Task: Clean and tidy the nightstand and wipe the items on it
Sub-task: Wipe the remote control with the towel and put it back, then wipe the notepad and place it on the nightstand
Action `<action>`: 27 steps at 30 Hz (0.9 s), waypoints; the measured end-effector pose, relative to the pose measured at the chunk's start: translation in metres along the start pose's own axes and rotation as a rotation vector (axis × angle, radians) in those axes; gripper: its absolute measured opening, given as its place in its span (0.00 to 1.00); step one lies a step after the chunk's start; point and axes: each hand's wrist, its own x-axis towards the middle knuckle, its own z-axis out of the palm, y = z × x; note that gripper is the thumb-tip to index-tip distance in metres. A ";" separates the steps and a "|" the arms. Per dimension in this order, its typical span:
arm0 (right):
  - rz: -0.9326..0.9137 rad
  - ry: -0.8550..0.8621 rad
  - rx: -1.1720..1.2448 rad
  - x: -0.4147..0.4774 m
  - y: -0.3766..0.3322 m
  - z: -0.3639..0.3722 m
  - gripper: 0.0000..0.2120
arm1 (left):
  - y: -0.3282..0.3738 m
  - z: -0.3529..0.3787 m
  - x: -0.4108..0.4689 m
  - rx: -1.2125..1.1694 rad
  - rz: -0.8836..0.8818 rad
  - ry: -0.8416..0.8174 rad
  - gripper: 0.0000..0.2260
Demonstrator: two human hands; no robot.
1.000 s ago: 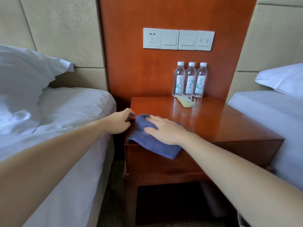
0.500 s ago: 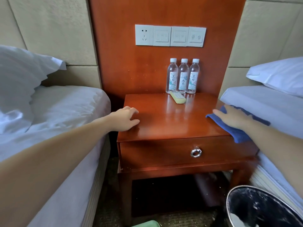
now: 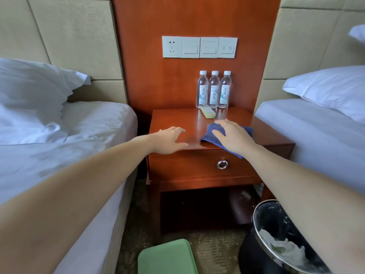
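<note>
Wiping the nightstand [image 3: 266,134] top is the step now. The right hand [image 3: 235,136] presses flat, fingers spread, on the blue cloth [image 3: 209,134] by the near edge. The left hand [image 3: 169,140] rests on the wood just left of it, fingers spread, holding nothing. Three bottles [image 3: 214,89] and a remote [image 3: 207,112] sit at the far side. Next, I think, the cloth should slide toward them, then rub each one.

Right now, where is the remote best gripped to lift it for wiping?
Probably pinch the remote across its long edges near the front end, coming from above. It lies flat on the nightstand, and its back end sits close to the bottles, so there is little room behind.
</note>
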 end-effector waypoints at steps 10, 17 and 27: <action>-0.004 -0.009 0.033 -0.131 -0.017 0.001 0.22 | 0.079 0.056 -0.065 -0.003 0.127 -0.072 0.33; 0.063 -0.145 0.026 -0.200 -0.007 0.038 0.22 | 0.101 0.126 -0.086 -0.024 0.177 -0.164 0.34; 0.175 -0.393 -0.023 -0.220 0.032 0.101 0.26 | 0.089 0.197 -0.062 -0.098 0.141 -0.342 0.35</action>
